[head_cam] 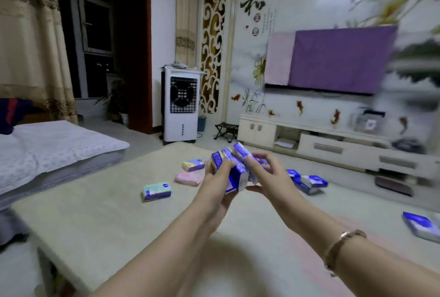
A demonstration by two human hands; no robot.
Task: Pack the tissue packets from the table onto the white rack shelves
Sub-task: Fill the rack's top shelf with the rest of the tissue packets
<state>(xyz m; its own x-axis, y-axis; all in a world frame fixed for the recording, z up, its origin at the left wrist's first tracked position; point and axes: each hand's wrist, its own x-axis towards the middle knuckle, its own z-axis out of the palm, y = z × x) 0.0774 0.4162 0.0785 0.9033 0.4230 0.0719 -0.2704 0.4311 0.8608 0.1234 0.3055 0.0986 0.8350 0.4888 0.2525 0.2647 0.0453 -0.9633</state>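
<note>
Several soft, light tissue packets (234, 168) are being squeezed between both hands above the tabletop (100, 213), fingers curling around their sides.

hands: 2, left (215, 178), right (266, 173) | blue tissue packets held between them (234, 165): several, exact count unclear | loose packets on worktop (100, 215): 6 — teal (157, 192), pink (188, 178), yellow-purple (193, 165), blue at right (309, 181), blue at right edge (421, 225)

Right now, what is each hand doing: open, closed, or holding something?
Left hand: grips the bundle of blue tissue packets.
Right hand: holds the same bundle from its other side.
</note>
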